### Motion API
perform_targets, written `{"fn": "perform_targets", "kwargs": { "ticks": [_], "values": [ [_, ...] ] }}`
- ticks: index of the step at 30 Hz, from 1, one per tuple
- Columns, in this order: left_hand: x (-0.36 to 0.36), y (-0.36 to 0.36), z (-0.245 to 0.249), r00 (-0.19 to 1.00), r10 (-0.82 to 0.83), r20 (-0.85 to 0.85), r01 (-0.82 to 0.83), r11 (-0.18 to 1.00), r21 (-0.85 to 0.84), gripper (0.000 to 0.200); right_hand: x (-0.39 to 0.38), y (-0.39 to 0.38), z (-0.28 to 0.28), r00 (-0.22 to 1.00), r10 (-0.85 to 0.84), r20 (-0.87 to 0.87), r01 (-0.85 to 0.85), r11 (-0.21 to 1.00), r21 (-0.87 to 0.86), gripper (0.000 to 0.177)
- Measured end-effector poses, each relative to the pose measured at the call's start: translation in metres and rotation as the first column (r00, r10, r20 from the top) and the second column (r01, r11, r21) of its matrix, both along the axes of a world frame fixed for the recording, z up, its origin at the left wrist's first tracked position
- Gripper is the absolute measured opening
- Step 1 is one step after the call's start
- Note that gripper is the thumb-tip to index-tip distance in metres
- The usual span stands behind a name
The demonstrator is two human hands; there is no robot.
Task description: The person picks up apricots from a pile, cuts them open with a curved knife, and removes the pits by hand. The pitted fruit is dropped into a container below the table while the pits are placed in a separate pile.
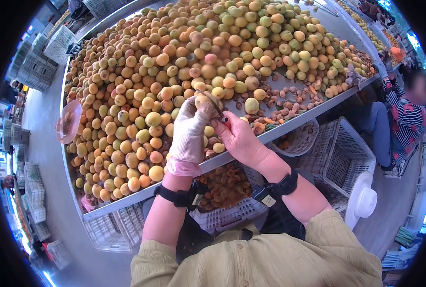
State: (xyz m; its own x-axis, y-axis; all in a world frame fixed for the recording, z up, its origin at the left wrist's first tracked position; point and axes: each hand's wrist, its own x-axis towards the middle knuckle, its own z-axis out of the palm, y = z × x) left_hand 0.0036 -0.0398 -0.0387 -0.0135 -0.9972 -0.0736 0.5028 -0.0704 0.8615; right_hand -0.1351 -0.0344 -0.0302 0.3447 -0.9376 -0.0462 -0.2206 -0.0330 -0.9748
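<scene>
My left hand [191, 129], in a whitish knit glove with a pink cuff, is closed around an apricot [203, 101] above the near edge of the heap. My bare right hand [237, 138] grips a small knife with a thin, dark, curved blade [212, 99], which lies against the fruit. Most of the knife's handle is hidden by my fingers. Under both hands, whole apricots [153, 119] in yellow, green and orange cover the metal table [289, 125]. Brown pits and scraps [284, 103] lie to the right of my hands.
Below the table edge, a crate [222, 215] holds halved apricots. A white basket [301, 138] and grey plastic crates [349, 148] stand at the right, near a white hat [363, 201]. A co-worker in a patterned sleeve [409, 115] sits there. A clear pink scoop-like container [69, 122] rests on the left rim.
</scene>
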Motion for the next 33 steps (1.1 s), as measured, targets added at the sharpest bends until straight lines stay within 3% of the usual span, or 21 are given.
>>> {"fn": "perform_targets", "kwargs": {
  "ticks": [3, 5, 7, 9, 12, 17, 19, 20, 21, 22, 23, 25, 27, 28, 30, 31, 33],
  "values": [
    [0.002, 0.0, 0.009, 0.988, 0.045, 0.15, -0.035, 0.997, -0.069, 0.051, 0.0, 0.0, -0.001, 1.0, 0.012, 0.001, -0.012, 0.999, 0.036, 0.029],
    [-0.002, 0.003, 0.009, 0.987, 0.053, 0.155, -0.045, 0.998, -0.052, 0.05, 0.002, 0.003, -0.001, 0.999, 0.013, 0.042, -0.014, 0.999, 0.035, 0.029],
    [-0.007, 0.006, 0.005, 0.998, 0.017, -0.061, -0.017, 1.0, -0.002, 0.05, 0.006, 0.006, 0.001, 0.998, -0.005, 0.067, 0.003, 1.0, 0.027, 0.03],
    [-0.01, 0.008, 0.006, 0.994, 0.004, -0.107, -0.005, 1.0, -0.002, 0.051, 0.008, 0.006, -0.004, 1.0, -0.002, 0.02, 0.002, 0.999, 0.034, 0.03],
    [-0.008, 0.006, 0.005, 0.938, 0.079, -0.338, -0.015, 0.982, 0.188, 0.061, 0.012, 0.009, -0.004, 0.997, -0.037, -0.064, 0.034, 0.998, -0.057, 0.031],
    [0.002, 0.002, 0.005, 0.93, 0.027, -0.366, 0.029, 0.989, 0.146, 0.058, 0.004, 0.005, -0.001, 0.988, 0.046, -0.151, -0.045, 0.999, 0.009, 0.03],
    [0.015, -0.011, -0.012, 0.893, 0.172, -0.416, -0.139, 0.984, 0.108, 0.052, 0.002, 0.003, -0.002, 0.975, 0.063, -0.211, -0.059, 0.998, 0.027, 0.03],
    [0.02, -0.012, -0.015, 0.88, 0.206, -0.427, -0.182, 0.979, 0.097, 0.046, 0.002, 0.003, -0.007, 0.993, 0.004, -0.116, -0.009, 0.999, -0.041, 0.033],
    [0.024, -0.009, -0.012, 0.916, 0.187, -0.356, -0.172, 0.982, 0.073, 0.043, -0.001, 0.003, -0.011, 0.998, -0.059, -0.025, 0.056, 0.993, -0.106, 0.036],
    [0.023, -0.005, -0.006, 0.977, 0.191, -0.098, -0.193, 0.981, -0.005, 0.042, -0.002, 0.0, -0.01, 0.979, -0.123, 0.164, 0.134, 0.989, -0.062, 0.038],
    [0.016, 0.0, 0.006, 0.966, 0.203, 0.159, -0.19, 0.977, -0.097, 0.042, -0.003, -0.008, -0.021, 0.937, -0.187, 0.294, 0.2, 0.98, -0.014, 0.038],
    [-0.006, 0.011, 0.029, 0.96, 0.164, 0.229, -0.137, 0.982, -0.129, 0.042, -0.006, -0.015, -0.013, 0.861, -0.24, 0.449, 0.216, 0.971, 0.105, 0.039],
    [-0.013, 0.015, 0.014, 0.975, 0.075, 0.209, -0.061, 0.996, -0.07, 0.043, -0.002, -0.016, -0.02, 0.884, -0.241, 0.401, 0.235, 0.97, 0.065, 0.04],
    [-0.019, 0.017, 0.013, 0.966, 0.09, 0.242, -0.079, 0.995, -0.055, 0.038, 0.005, -0.019, -0.034, 0.87, -0.226, 0.439, 0.26, 0.966, -0.018, 0.041],
    [-0.03, 0.021, 0.02, 0.93, 0.11, 0.35, -0.093, 0.994, -0.065, 0.028, 0.002, -0.013, -0.022, 0.865, -0.284, 0.413, 0.293, 0.955, 0.044, 0.04],
    [-0.032, 0.023, 0.019, 0.918, 0.097, 0.384, -0.073, 0.994, -0.076, 0.035, 0.001, -0.012, -0.02, 0.863, -0.312, 0.398, 0.32, 0.946, 0.049, 0.039],
    [-0.038, 0.025, 0.028, 0.909, 0.125, 0.397, -0.106, 0.992, -0.069, 0.033, 0.004, -0.013, -0.019, 0.861, -0.325, 0.392, 0.364, 0.931, -0.027, 0.035]
  ]
}}
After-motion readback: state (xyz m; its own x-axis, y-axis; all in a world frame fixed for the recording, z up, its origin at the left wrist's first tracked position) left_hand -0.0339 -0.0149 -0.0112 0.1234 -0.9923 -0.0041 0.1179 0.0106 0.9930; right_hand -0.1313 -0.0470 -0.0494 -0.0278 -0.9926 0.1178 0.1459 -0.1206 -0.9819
